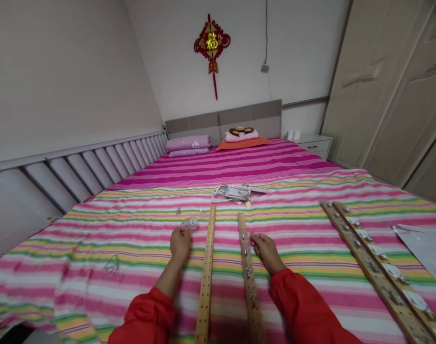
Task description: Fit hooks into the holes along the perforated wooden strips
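Observation:
My left hand pinches a small clear plastic packet with a pale round piece in it, above the striped sheet. My right hand is closed, its fingertips beside a perforated wooden strip that carries several small shiny pieces. What those fingers hold, if anything, is too small to make out. Between my hands lies a second wooden strip, with rows of holes and nothing on it. Two tiny pieces, one of them a small round clear one, rest just past my left hand.
Clear plastic bags lie beyond the strips. At right are two more strips, with shiny pieces and white discs, and a white plastic sheet. A thin clear tangle lies at left. A slatted rail borders the bed.

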Demonstrator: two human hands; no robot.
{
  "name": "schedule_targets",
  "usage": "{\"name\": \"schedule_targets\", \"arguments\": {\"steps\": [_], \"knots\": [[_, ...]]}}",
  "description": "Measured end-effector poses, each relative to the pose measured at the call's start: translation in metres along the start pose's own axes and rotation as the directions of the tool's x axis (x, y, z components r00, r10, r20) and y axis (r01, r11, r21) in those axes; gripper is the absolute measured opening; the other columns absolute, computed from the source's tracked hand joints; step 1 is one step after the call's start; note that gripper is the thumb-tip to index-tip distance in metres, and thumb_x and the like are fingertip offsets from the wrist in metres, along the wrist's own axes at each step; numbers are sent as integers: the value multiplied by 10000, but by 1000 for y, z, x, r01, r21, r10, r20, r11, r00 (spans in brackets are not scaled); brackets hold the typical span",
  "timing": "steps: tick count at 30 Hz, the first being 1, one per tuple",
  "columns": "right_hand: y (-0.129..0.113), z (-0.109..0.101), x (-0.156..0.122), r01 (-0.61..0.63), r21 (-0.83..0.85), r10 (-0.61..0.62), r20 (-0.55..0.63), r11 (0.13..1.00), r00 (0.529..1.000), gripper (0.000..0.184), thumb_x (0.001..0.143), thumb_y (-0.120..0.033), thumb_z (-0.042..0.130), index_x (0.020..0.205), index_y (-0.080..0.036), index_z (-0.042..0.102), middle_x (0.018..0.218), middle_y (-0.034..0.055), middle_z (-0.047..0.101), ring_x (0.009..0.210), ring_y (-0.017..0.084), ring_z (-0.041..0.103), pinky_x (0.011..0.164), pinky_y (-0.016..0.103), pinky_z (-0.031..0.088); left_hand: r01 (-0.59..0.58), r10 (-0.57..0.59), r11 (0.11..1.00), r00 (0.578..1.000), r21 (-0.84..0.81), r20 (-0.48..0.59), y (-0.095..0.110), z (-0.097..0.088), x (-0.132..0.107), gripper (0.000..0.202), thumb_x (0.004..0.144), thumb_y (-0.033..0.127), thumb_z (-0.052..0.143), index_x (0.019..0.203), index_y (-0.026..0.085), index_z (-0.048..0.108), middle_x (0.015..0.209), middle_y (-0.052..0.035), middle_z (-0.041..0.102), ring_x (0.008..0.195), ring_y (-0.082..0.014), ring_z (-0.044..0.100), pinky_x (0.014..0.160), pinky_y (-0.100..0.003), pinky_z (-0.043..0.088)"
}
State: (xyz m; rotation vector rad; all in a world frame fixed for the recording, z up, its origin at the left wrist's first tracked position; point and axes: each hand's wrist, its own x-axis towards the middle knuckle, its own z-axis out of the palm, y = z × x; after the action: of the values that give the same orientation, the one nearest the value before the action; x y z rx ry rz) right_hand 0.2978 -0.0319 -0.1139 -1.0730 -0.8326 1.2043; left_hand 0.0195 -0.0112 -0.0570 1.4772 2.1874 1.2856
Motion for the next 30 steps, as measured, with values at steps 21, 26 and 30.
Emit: {"name": "schedule_targets", "arguments": {"steps": [21,26,30], "knots": [[-32,110,-20,144,-124,-119,191,982,974,150,559,-335,701,549,-190,665,502,-15,607,508,154,532,524,277,410,-236,259,938,964,-256,62,7,-17,-57,160,778,328,530,664,216,518,648,-7,555,613,-157,522,606,-261,392],[-27,118,-24,142,-124,-112,223,982,968,134,548,-305,670,488,-195,624,470,-17,594,506,149,532,542,278,429,-183,232,923,967,-338,108,5,-18,-59,170,741,344,574,650,208,526,634,4,548,595,-144,510,583,-250,378],[-28,113,-28,160,-139,-129,207,977,970,151,554,-315,655,478,-204,588,457,-25,571,488,140,517,506,262,414,168,-36,837,966,-520,255,-1,-17,-50,229,632,361,661,564,194,519,520,34,514,502,-110,454,508,-226,349]]}}
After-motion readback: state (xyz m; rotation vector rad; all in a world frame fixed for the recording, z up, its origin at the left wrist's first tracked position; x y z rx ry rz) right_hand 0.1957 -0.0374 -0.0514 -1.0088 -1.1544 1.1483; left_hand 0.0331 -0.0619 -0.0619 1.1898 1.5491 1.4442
